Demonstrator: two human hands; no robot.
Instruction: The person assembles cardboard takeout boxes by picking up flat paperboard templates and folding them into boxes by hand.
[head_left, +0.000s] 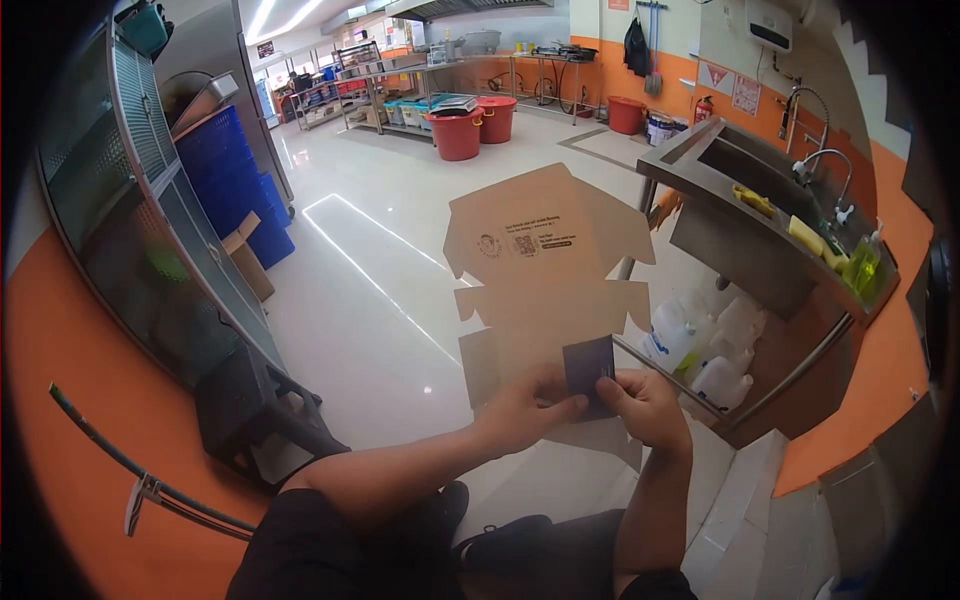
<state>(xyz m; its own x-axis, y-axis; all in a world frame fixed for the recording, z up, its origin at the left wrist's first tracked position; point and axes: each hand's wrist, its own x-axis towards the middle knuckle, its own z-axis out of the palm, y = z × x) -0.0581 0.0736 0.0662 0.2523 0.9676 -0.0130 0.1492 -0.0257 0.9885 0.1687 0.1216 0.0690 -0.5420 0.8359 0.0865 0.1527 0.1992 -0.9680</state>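
Holds dark card (590, 362) in front of unfolded cardboard sheet (555, 225). Pinches opposite sides between closed thumbs and fingers of left hand (528, 408) and right hand (654, 408), apparently to steady it, face viewable. Cannot tell about any grip on cardboard sheet.

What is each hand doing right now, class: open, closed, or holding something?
Left hand: closed, holding the dark card.
Right hand: closed, holding the same card, thumb on its face.

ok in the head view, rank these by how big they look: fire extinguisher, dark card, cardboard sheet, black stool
1. cardboard sheet
2. black stool
3. dark card
4. fire extinguisher, far off, so only small in appearance
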